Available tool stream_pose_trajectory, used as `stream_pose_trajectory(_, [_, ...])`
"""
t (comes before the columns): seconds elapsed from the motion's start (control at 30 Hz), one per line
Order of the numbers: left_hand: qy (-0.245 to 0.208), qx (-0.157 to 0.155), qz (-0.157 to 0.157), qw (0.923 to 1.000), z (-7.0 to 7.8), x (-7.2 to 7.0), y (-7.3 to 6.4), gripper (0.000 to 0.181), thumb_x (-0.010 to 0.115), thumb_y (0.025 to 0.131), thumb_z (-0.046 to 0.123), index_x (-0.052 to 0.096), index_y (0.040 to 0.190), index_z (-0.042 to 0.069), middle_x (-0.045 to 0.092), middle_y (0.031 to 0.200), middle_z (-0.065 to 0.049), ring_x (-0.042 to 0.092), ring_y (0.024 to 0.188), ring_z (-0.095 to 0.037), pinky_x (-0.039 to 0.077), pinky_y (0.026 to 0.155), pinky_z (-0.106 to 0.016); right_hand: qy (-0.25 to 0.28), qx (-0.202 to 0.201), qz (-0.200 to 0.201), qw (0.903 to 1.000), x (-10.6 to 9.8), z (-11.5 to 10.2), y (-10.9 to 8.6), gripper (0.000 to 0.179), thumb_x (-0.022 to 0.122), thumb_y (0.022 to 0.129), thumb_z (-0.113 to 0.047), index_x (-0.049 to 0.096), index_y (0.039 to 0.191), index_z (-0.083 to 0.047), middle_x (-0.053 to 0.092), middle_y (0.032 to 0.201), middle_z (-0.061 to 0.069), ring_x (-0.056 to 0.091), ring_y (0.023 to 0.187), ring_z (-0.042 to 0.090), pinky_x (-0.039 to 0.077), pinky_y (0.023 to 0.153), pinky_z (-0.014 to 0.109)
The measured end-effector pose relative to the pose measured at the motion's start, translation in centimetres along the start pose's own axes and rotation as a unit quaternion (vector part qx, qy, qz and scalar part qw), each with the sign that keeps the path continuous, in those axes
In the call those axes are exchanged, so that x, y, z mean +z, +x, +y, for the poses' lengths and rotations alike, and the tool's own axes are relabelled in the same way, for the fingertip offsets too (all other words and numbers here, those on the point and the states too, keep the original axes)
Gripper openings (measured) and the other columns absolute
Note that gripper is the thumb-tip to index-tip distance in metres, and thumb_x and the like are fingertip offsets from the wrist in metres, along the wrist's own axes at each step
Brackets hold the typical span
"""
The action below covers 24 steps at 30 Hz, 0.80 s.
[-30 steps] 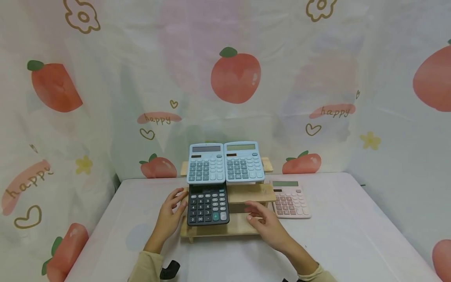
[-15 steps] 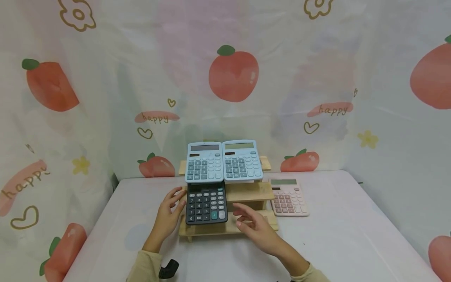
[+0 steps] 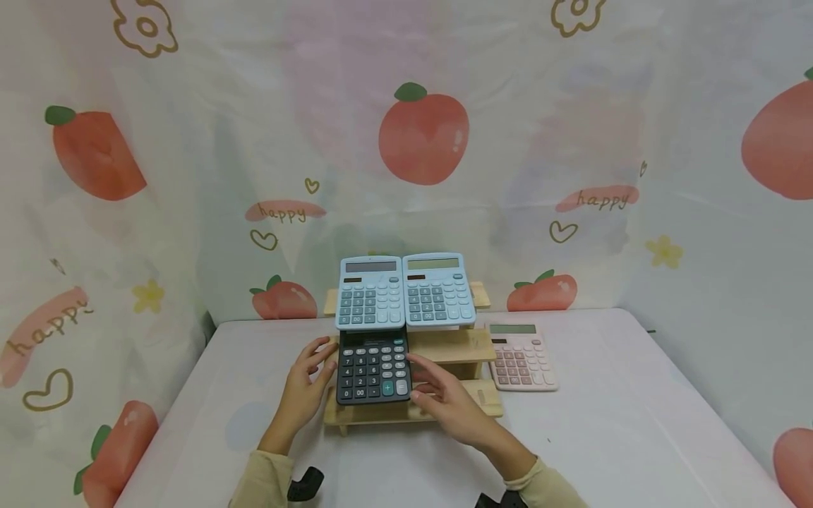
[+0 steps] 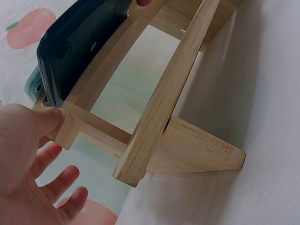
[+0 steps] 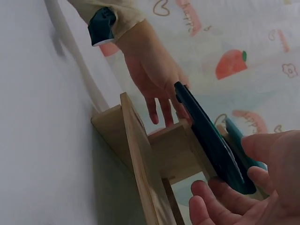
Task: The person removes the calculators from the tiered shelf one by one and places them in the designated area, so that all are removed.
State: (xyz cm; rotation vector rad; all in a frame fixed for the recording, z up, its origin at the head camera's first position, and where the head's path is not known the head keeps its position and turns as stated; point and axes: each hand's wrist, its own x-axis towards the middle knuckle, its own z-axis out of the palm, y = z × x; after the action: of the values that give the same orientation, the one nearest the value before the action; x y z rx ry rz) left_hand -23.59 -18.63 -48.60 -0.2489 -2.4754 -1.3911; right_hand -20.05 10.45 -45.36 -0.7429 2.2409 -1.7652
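Observation:
A black calculator (image 3: 373,368) leans face up on the middle tier of a wooden stepped stand (image 3: 452,347), at its left side. My left hand (image 3: 303,389) is at the calculator's left edge; in the left wrist view its thumb (image 4: 46,121) touches the shelf end beside the calculator's lower corner, with the other fingers spread loosely. My right hand (image 3: 449,402) has its fingertips at the calculator's right edge, fingers loosely bent. In the right wrist view, fingers (image 5: 227,197) lie close under that edge; firm contact is unclear. Two light blue calculators (image 3: 371,293) stand side by side on the top tier.
A pink calculator (image 3: 522,357) is to the right of the stand, on the white tabletop (image 3: 622,423). The stand's bottom tier (image 3: 381,415) projects toward me under the black calculator. A fruit-patterned cloth (image 3: 483,240) hangs behind the table.
My right hand has moved left, from in front of the stand's right part to the black calculator's right edge. The left hand and the calculators have stayed in place.

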Motion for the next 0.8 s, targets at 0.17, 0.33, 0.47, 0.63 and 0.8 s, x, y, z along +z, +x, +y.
stream_pose_trajectory(0.17, [-0.002,-0.006,-0.002,1.0,0.1,0.0,0.0,0.04,0.058,0.103,0.019,0.059,0.141,0.005,0.046,0.156,-0.015,0.047,0.141,-0.04,0.045,0.105,-0.061,0.039,-0.005,-0.006,0.9992,0.3,0.4,0.6,0.065,0.056,0.102,-0.007,0.026,0.159,-0.006,0.052,0.141,0.035,0.065,0.113,0.039,0.058,0.089,0.03])
stream_pose_trajectory(0.33, [-0.002,-0.006,-0.002,1.0,0.1,0.0,0.0,0.04,0.058,0.103,0.018,0.059,0.141,0.006,0.046,0.155,-0.014,0.046,0.141,-0.04,0.045,0.105,-0.061,0.082,0.017,-0.017,0.9964,0.3,0.7,0.9,0.068,0.056,0.101,-0.003,0.022,0.161,-0.008,0.05,0.143,0.036,0.066,0.112,0.035,0.06,0.086,0.036])
stream_pose_trajectory(0.47, [-0.002,-0.003,0.0,1.0,0.1,0.0,0.0,0.04,0.058,0.103,0.019,0.06,0.141,0.005,0.046,0.155,-0.015,0.047,0.14,-0.04,0.045,0.104,-0.061,0.108,0.027,-0.03,0.9934,0.2,0.8,1.1,0.073,0.057,0.1,-0.002,0.019,0.162,-0.008,0.046,0.147,0.036,0.065,0.118,0.036,0.059,0.089,0.034])
stream_pose_trajectory(0.63, [0.0,-0.001,0.001,1.0,0.0,0.0,0.1,0.04,0.058,0.104,0.019,0.059,0.141,0.005,0.046,0.155,-0.016,0.047,0.14,-0.041,0.045,0.104,-0.062,0.138,0.033,-0.037,0.9892,0.2,1.0,1.3,0.077,0.059,0.098,-0.001,0.017,0.163,-0.01,0.04,0.153,0.035,0.067,0.117,0.03,0.059,0.09,0.035])
stream_pose_trajectory(0.8, [0.0,0.006,0.004,1.0,-0.1,0.1,0.0,0.04,0.058,0.103,0.02,0.06,0.14,0.004,0.047,0.154,-0.016,0.048,0.139,-0.042,0.046,0.103,-0.062,0.161,0.045,-0.034,0.9853,0.3,1.2,1.1,0.079,0.059,0.097,0.0,0.019,0.163,-0.014,0.037,0.157,0.031,0.068,0.118,0.023,0.057,0.096,0.039])
